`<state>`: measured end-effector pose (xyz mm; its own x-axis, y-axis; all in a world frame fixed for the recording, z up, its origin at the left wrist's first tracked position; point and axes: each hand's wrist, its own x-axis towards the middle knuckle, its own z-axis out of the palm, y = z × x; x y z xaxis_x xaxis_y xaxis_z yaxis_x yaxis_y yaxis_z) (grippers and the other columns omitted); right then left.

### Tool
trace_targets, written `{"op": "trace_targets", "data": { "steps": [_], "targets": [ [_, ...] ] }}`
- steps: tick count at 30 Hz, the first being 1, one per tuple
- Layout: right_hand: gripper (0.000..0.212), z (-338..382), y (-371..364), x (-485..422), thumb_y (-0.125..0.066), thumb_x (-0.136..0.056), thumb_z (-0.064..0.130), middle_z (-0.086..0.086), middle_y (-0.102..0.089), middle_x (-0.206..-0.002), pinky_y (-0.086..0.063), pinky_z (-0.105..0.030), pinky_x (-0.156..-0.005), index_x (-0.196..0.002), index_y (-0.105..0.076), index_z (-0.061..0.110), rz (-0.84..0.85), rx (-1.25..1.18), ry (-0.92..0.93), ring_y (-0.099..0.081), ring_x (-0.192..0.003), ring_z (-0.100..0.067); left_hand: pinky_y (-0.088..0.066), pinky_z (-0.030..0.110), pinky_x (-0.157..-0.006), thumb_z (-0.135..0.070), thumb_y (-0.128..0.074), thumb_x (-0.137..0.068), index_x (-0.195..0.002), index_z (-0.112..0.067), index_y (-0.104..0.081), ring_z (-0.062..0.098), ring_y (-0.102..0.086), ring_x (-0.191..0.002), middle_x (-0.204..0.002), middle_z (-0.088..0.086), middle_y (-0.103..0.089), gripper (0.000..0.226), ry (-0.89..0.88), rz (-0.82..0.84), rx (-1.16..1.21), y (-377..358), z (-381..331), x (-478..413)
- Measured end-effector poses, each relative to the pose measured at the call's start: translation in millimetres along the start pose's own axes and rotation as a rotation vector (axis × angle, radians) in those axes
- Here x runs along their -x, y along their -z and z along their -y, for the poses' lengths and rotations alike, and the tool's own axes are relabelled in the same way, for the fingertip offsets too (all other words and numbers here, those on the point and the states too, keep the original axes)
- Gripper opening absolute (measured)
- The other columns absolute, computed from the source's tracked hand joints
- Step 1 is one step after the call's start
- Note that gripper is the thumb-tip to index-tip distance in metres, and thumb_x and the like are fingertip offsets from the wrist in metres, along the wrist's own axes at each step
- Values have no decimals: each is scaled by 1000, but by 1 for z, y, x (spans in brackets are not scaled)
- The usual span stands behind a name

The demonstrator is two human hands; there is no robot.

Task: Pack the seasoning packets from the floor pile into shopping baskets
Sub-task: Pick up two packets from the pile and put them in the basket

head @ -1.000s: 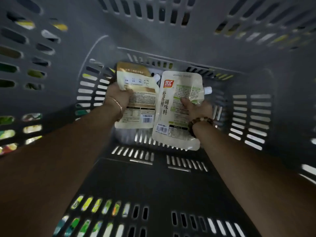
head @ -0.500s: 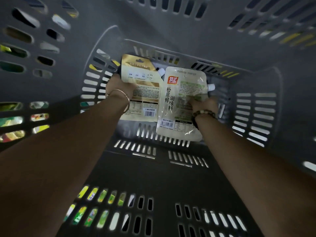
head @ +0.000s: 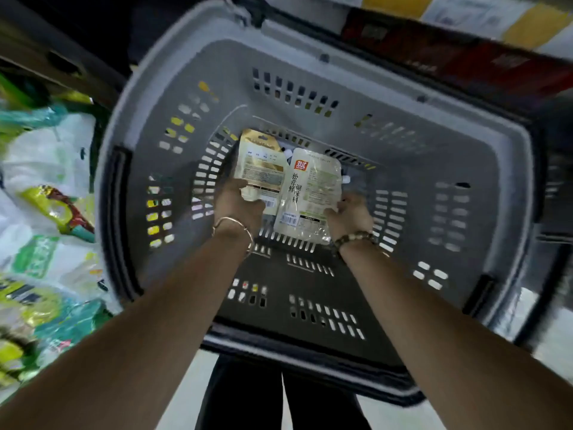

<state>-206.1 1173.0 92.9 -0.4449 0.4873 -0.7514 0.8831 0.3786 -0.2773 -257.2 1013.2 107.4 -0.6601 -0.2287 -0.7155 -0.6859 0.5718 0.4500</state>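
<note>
Both my arms reach down into a grey slotted shopping basket (head: 483, 193). A gold-topped seasoning packet (head: 259, 166) lies on the basket floor at the far end; my left hand (head: 237, 206) grips its near edge. Beside it on the right lies a white seasoning packet (head: 310, 193) with a red logo, black characters and a spout. My right hand (head: 350, 214) holds that packet's near right corner, fingers curled on it. The two packets overlap slightly in the middle. The frame is motion-blurred.
A pile of green, yellow and white seasoning packets (head: 46, 231) lies on the floor left of the basket. Dark shelving with red and yellow goods (head: 465, 48) runs behind it. The basket's dark handles (head: 116, 218) hang down along its rim. Pale floor shows below.
The view has pulled back and up, so the whole basket rim and floor pile now show. Both hands have slid to the packets' near edges; the packets stay on the basket floor.
</note>
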Motion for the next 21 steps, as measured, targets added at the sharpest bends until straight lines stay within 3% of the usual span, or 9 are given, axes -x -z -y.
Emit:
{"op": "trace_targets", "data": {
  "steps": [2,6,11,14,18,21],
  "targets": [
    [42,9,19,30,-58,-87,14,-2,-59,-125,-42,-20,-78,-128,-46,14,6,-8,68,-58,-109,-20,-39,10,-67,3,-59,-82,-126,-5,-51,19,-55,-93,-119,11,-56,45,-26,7,79,15,-8,26],
    [42,25,53,90,-61,-86,19,4,-61,-123,-51,-31,-90,-127,-50,18,22,-1,203,-61,-108,-17,-37,1,-56,-2,-61,-80,-123,-9,-54,14,-54,-87,-110,3,-57,44,-93,-19,139,58,-25,79],
    [41,44,82,156,-62,-88,20,0,-59,-127,-41,-22,-92,-126,-50,15,50,35,353,-56,-115,-16,-48,26,-77,-3,-63,-84,-117,-9,-56,12,-56,-86,-98,-1,-58,35,-135,-81,246,115,-23,144],
    [41,53,85,188,-63,-87,17,-4,-58,-127,-42,-27,-95,-126,-52,12,91,68,450,-55,-116,-19,-44,13,-68,0,-65,-82,-106,-14,-55,-2,-51,-73,-87,-13,-53,30,-153,-155,292,141,-3,172],
    [40,63,62,220,-62,-88,16,-1,-57,-127,-38,-20,-88,-126,-51,12,162,127,520,-53,-116,-17,-45,18,-68,5,-64,-81,-108,-9,-55,1,-54,-74,-98,-1,-57,31,-50,-205,397,167,38,198],
    [41,72,29,242,-64,-87,16,-2,-58,-124,-41,-22,-89,-125,-52,11,201,103,528,-54,-108,-12,-46,26,-78,6,-64,-81,-110,-7,-54,13,-54,-89,-105,0,-53,34,65,-217,496,180,72,210]
  ]
}}
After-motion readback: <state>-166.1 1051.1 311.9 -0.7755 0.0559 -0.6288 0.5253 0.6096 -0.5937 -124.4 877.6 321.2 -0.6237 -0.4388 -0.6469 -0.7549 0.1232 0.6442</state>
